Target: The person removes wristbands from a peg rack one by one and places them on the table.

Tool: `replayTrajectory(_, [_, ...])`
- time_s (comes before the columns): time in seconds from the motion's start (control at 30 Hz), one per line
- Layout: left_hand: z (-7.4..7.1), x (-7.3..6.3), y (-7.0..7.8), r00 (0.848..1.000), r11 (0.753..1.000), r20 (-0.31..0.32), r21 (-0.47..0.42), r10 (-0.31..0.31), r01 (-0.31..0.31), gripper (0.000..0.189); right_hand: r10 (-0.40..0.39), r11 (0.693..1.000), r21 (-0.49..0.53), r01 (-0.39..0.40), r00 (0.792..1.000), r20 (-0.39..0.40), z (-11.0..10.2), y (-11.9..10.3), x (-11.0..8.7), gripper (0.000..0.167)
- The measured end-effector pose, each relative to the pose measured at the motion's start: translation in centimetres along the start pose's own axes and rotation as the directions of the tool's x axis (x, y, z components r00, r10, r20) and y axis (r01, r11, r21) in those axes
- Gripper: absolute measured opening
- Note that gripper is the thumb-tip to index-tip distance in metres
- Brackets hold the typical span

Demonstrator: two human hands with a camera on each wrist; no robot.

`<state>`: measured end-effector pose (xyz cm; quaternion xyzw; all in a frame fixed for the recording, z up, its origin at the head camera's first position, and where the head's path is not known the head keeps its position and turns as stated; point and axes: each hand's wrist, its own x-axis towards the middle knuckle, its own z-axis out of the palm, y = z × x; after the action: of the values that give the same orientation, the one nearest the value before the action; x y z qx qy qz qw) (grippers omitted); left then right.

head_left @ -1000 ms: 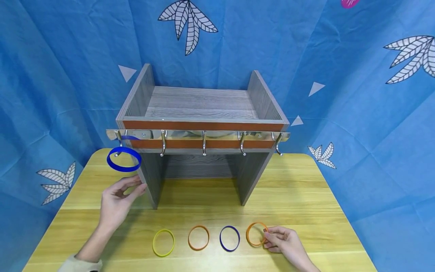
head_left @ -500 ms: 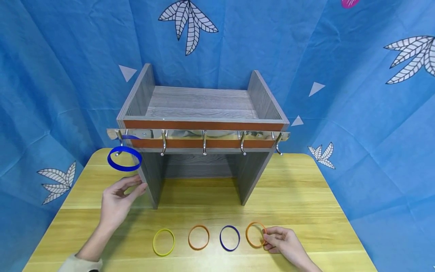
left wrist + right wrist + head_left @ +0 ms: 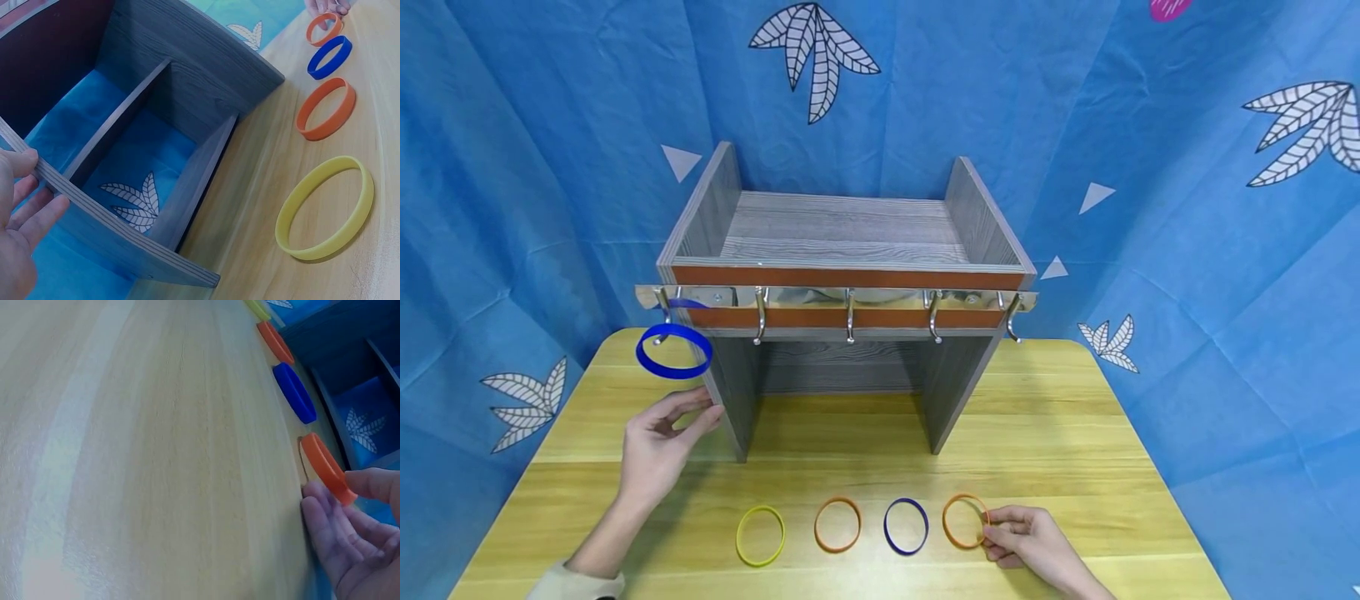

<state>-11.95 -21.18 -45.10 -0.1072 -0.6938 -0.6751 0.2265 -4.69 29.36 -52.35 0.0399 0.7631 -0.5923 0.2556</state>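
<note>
My left hand pinches the front edge of the left side panel of a grey wooden shelf, thumb on one face and fingers on the other. Just above that hand, a blue wristband hangs from the leftmost hook of a metal hook rail. At the right, my right hand pinches an orange wristband by its near side between thumb and fingers, at the tabletop. Leftward of it lie a dark blue wristband, another orange wristband and a yellow wristband in a row.
The grey shelf stands at the back of the wooden table, its hooks facing forward. Several hooks to the right, such as the middle hook, carry nothing. A blue patterned cloth hangs behind and at both sides.
My right hand and the orange wristband it pinches have shifted very slightly. My left hand stays on the panel, and the other wristbands keep their places.
</note>
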Motion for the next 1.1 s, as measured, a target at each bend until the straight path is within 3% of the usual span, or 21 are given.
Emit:
replayTrajectory(0.2, [0.0, 0.0, 0.0, 1.0, 1.0, 0.004, -0.011, 0.007, -0.007, 0.023, 0.008, 1.0, -0.002, -0.008, 1.0, 0.028, -0.7, -0.2, -0.5, 0.045])
replayTrajectory(0.43, [0.1, 0.0, 0.0, 1.0, 0.999, 0.01, -0.047, 0.023, -0.023, 0.023, 0.03, 0.999, -0.013, -0.03, 1.0, 0.003, -1.2, -0.7, -0.9, 0.046])
replayTrajectory(0.77, [-0.1, -0.1, -0.1, 0.999, 0.993, 0.026, -0.113, 0.042, -0.039, 0.024, -0.048, 0.998, -0.036, 0.046, 0.997, -0.065, -0.7, -2.4, -0.7, 0.053])
replayTrajectory(1.1, [-0.1, -0.1, 0.0, 0.999, 0.995, 0.023, -0.093, 0.022, -0.02, 0.024, -0.186, 0.982, 0.009, 0.187, 0.98, -0.072, 0.6, -5.9, 0.2, 0.054])
